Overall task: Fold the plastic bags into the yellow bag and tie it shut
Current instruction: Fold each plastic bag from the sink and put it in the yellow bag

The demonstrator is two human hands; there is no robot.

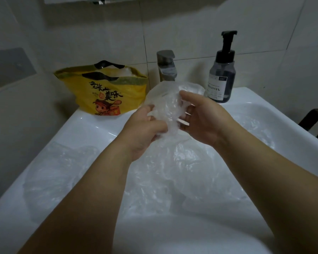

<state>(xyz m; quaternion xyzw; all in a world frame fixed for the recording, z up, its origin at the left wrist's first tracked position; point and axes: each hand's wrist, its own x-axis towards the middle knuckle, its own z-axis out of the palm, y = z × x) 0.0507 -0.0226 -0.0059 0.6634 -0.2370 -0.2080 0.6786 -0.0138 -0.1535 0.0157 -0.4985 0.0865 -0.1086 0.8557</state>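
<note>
The room was dim and grey, with soft light and no hard shadows. Small glints sat on the sink [84, 121] rim at the left. The wide lens bowed the wall tiles [191, 33] toward the edges, and the near plastic bags [173, 171] looked smeared and soft.

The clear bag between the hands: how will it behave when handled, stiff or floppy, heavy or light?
Probably floppy: the clear bag crumples where the left hand grips it. Likely very light, since thin see-through film puffs up beside the right hand. Possibly slippery, given its glossy sheen.
</note>
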